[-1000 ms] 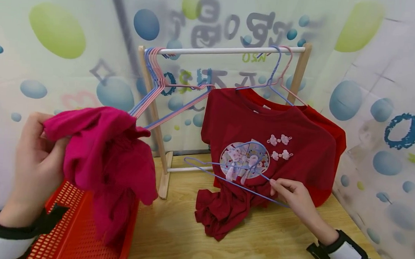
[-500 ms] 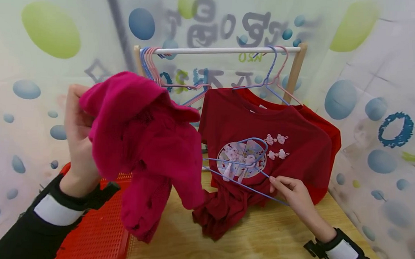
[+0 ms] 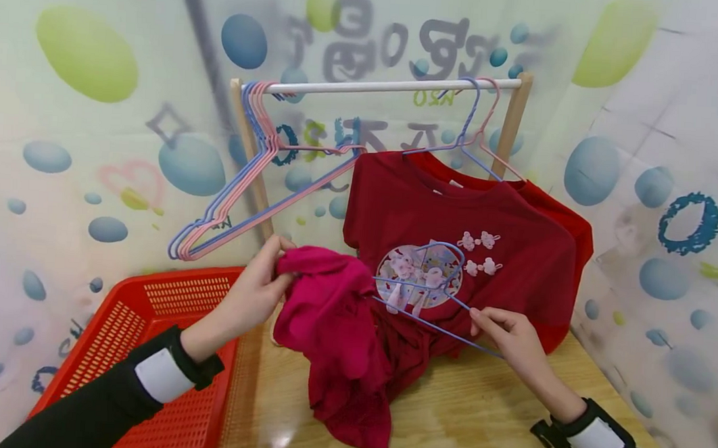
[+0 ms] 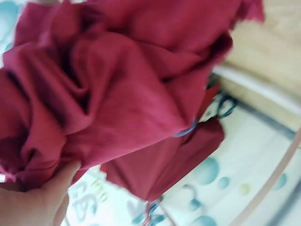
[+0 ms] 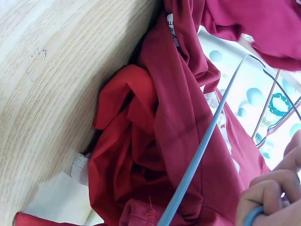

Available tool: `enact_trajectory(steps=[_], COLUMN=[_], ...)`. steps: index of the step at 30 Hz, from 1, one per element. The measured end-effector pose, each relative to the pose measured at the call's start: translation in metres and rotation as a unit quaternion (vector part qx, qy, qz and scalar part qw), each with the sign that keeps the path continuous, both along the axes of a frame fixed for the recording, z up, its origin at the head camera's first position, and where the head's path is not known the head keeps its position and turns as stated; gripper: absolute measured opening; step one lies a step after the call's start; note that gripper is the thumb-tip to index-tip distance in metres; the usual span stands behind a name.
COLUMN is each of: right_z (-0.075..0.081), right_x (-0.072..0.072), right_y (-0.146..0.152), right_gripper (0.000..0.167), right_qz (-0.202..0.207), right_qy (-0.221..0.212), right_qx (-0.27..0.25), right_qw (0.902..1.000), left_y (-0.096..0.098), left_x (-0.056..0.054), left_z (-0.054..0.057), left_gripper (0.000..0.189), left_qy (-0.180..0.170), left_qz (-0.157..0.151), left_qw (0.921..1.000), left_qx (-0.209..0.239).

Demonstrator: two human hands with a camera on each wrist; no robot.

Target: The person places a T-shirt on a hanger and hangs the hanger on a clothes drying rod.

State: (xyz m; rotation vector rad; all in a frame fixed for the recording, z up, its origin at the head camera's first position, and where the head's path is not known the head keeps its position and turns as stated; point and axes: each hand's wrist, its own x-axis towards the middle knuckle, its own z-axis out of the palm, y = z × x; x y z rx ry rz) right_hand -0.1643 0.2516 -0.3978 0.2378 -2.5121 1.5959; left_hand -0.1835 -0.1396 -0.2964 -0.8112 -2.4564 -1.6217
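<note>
My left hand [image 3: 261, 290] pinches a bunched magenta garment [image 3: 330, 304] by its upper left edge, and the cloth hangs down in folds. In the left wrist view, the thumb presses on the garment [image 4: 127, 94], which fills much of the picture. My right hand [image 3: 506, 330] grips one end of a blue wire hanger [image 3: 439, 328], its hook pointing up and its far end hidden behind the magenta cloth. Behind the hanger is a dark red T-shirt [image 3: 457, 209] with a round print, hanging on the rack. In the right wrist view, the hanger's long bar [image 5: 202, 146] crosses the red clothes.
A clothes rack with a white rail [image 3: 372, 87] stands on the wooden table [image 3: 446, 418]. Several pink and blue hangers [image 3: 242, 177] crowd its left end. A brighter red shirt [image 3: 572, 218] hangs behind the dark one. The red plastic basket [image 3: 103, 332] stands at left.
My left hand has carried the magenta garment from above the basket rightward, first up and then down, to the free end of the hanger. My right hand has stayed nearly still.
</note>
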Motion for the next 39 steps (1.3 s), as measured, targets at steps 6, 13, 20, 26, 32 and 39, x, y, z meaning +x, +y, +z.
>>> enact_trajectory(steps=[6,13,20,26,32,39], right_z=[0.000,-0.001,-0.001,-0.002,-0.001,-0.002], right_x=[0.001,0.000,0.000,0.001,0.001,0.001], right_y=[-0.002,-0.003,-0.003,-0.004,-0.006,-0.006], right_gripper=[0.030,0.031,0.032,0.031,0.033,0.032], right_qz=[0.010,0.011,0.010,0.012,0.017,0.016], right_qy=[-0.001,-0.006,-0.003,-0.001,-0.010,-0.005], right_qx=[-0.015,-0.009,-0.012,-0.023,-0.020,-0.017], right_qw=[0.9998,0.9999,0.9999,0.9997,0.9996,0.9997], left_y=[0.003,0.002,0.002,0.010,0.005,-0.011], left_x=[-0.008,-0.011,-0.006,0.006,0.011,-0.012], left_z=[-0.032,-0.055,-0.066,-0.073,-0.075,-0.080], left_gripper=[0.016,0.020,0.028,0.042,0.054,0.039], left_qy=[0.015,0.076,0.124,0.236,0.057,-0.008], left_qz=[0.008,0.022,0.100,0.124,0.071,0.032], left_qw=[0.9822,0.9355,0.8690,0.8449,0.8750,0.8419], left_qx=[-0.187,-0.344,-0.468,-0.464,-0.476,-0.539])
